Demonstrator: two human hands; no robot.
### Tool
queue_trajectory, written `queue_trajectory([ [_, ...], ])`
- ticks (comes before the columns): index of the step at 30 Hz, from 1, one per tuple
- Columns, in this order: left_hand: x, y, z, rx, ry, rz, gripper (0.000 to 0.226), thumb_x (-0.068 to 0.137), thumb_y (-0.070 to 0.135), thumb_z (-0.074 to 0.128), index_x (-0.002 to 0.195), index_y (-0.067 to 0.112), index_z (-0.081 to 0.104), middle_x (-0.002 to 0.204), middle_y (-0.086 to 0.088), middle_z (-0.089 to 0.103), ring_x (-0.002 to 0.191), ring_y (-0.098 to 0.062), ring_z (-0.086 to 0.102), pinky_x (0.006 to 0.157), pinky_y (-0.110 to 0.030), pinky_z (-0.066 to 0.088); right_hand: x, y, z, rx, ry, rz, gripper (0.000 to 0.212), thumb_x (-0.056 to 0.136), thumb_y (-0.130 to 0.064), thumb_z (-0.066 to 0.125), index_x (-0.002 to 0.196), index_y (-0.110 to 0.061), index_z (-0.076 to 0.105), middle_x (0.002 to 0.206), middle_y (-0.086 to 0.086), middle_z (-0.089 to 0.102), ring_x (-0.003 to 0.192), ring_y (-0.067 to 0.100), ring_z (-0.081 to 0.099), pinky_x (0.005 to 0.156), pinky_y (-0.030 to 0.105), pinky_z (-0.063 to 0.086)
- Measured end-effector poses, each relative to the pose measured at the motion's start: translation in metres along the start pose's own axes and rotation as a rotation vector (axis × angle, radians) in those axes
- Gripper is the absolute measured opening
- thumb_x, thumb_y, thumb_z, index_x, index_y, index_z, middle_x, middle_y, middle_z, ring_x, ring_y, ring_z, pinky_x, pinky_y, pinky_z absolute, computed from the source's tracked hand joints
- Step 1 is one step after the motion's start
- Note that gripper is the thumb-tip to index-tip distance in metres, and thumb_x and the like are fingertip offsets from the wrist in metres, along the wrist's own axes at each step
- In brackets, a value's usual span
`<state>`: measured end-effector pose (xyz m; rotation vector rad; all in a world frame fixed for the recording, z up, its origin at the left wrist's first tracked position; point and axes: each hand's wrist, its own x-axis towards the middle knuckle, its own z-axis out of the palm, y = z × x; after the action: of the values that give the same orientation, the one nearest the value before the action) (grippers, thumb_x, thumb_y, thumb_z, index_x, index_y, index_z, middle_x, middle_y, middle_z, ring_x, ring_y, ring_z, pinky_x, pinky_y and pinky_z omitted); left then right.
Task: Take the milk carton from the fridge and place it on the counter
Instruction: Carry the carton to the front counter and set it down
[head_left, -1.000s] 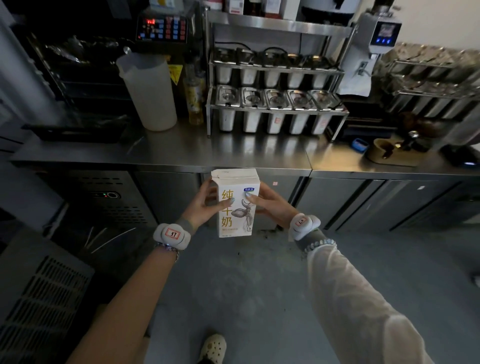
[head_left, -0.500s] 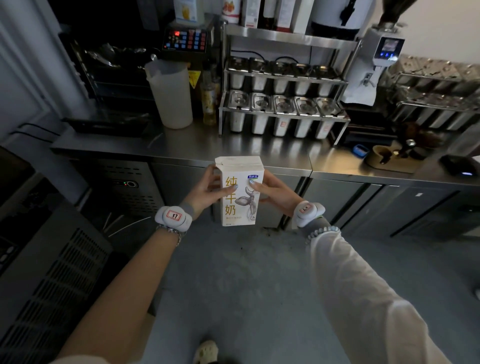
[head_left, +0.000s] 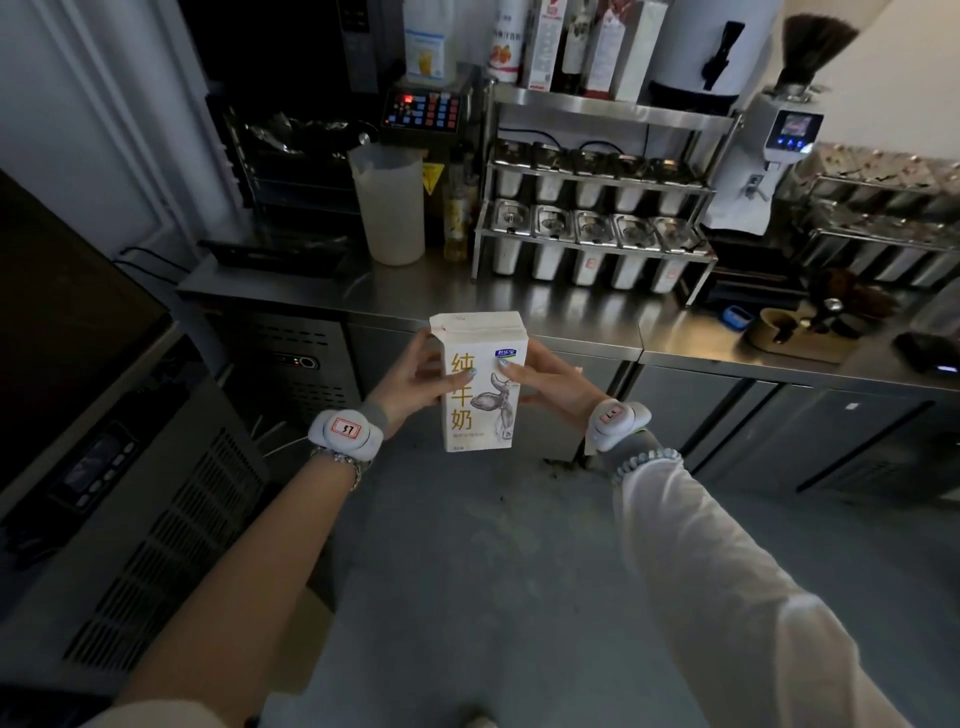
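Now mid-carry: milk carton (head_left: 480, 383) upright, off counter (head_left: 519, 306), clasped between left hand (head_left: 415, 382) and right hand (head_left: 553, 387). Next: lift forward over edge, lower onto bare steel, then loosen grip.

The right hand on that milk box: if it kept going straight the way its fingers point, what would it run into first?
The right hand points leftward into the milk carton, which it already grips; past that, probably the left hand.

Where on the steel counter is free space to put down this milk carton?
Bare counter lies in front of the plastic pitcher and the tiered container rack, just beyond the milk carton. The right end, around the wooden tray, is crowded.
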<state>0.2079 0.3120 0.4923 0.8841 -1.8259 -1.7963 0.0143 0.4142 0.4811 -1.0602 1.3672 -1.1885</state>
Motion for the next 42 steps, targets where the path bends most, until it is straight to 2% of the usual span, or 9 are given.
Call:
queue_trajectory([
  [3,-0.025,0.001,-0.011,-0.009,0.013,0.007,0.073,0.08,0.013,0.075,0.14,0.029,0.036,0.131,-0.009,0.058,0.123,-0.026,0.056,0.095,-0.053,0.052,-0.012,-0.007,0.022,0.002,-0.008,-0.016,0.045,0.099,-0.023,0.058,0.142,-0.021,0.044,0.131,0.003,0.067,0.112,0.017,0.07,0.077,0.027,0.06],
  [9,-0.074,0.003,-0.028,-0.039,0.074,0.006,0.068,0.079,0.012,0.075,0.135,0.031,0.04,0.13,-0.011,0.059,0.122,-0.027,0.058,0.095,-0.054,0.053,-0.028,-0.021,0.059,-0.027,-0.087,-0.028,0.043,0.095,-0.035,0.064,0.136,-0.036,0.051,0.13,-0.001,0.068,0.116,0.018,0.068,0.079,0.026,0.06],
  [17,-0.126,0.009,-0.041,-0.043,0.212,0.014,0.068,0.079,0.013,0.076,0.136,0.028,0.042,0.126,-0.013,0.062,0.115,-0.029,0.063,0.089,-0.053,0.056,-0.034,-0.037,0.095,-0.092,-0.254,-0.039,0.043,0.096,-0.034,0.063,0.138,-0.031,0.051,0.131,0.003,0.068,0.117,0.024,0.068,0.084,0.034,0.06],
  [22,-0.163,0.011,-0.032,-0.065,0.338,0.005,0.074,0.078,0.013,0.077,0.138,0.035,0.038,0.119,-0.006,0.062,0.11,-0.023,0.066,0.079,-0.041,0.061,-0.035,-0.044,0.105,-0.126,-0.384,-0.039,0.049,0.099,-0.025,0.058,0.145,-0.019,0.042,0.137,0.013,0.062,0.123,0.034,0.062,0.099,0.056,0.052],
  [25,-0.188,0.009,-0.02,-0.082,0.432,0.007,0.076,0.079,0.011,0.076,0.14,0.034,0.036,0.123,-0.009,0.061,0.112,-0.026,0.065,0.085,-0.047,0.059,-0.041,-0.044,0.111,-0.127,-0.453,-0.027,0.052,0.098,-0.022,0.059,0.146,-0.018,0.039,0.14,0.013,0.059,0.127,0.035,0.058,0.106,0.063,0.045],
  [28,-0.215,0.003,-0.006,-0.097,0.519,-0.007,0.079,0.079,0.012,0.076,0.143,0.031,0.034,0.128,-0.012,0.058,0.115,-0.026,0.063,0.089,-0.049,0.057,-0.053,-0.041,0.12,-0.16,-0.515,-0.024,0.055,0.096,-0.026,0.062,0.146,-0.02,0.038,0.138,0.008,0.062,0.124,0.03,0.062,0.103,0.059,0.049],
  [32,-0.259,-0.004,0.015,-0.121,0.599,-0.014,0.067,0.079,0.013,0.076,0.129,0.041,0.041,0.127,-0.011,0.059,0.115,-0.023,0.063,0.081,-0.038,0.061,-0.077,-0.033,0.137,-0.169,-0.615,-0.023,0.053,0.095,-0.028,0.063,0.143,-0.024,0.041,0.132,0.002,0.067,0.117,0.023,0.067,0.087,0.042,0.058],
  [37,-0.331,-0.019,0.033,-0.15,0.726,-0.024,0.071,0.079,0.014,0.077,0.136,0.036,0.04,0.127,-0.013,0.061,0.112,-0.022,0.065,0.078,-0.036,0.061,-0.112,-0.026,0.179,-0.193,-0.751,-0.023,0.051,0.094,-0.027,0.064,0.141,-0.027,0.044,0.135,0.005,0.064,0.121,0.027,0.064,0.101,0.055,0.051],
  [42,-0.412,-0.026,0.041,-0.146,0.883,-0.022,0.068,0.077,0.017,0.078,0.133,0.034,0.043,0.122,-0.013,0.065,0.11,-0.025,0.067,0.082,-0.043,0.06,-0.154,-0.03,0.237,-0.234,-0.904,-0.045,0.051,0.094,-0.029,0.064,0.141,-0.031,0.044,0.133,-0.003,0.065,0.12,0.021,0.065,0.102,0.054,0.051],
])
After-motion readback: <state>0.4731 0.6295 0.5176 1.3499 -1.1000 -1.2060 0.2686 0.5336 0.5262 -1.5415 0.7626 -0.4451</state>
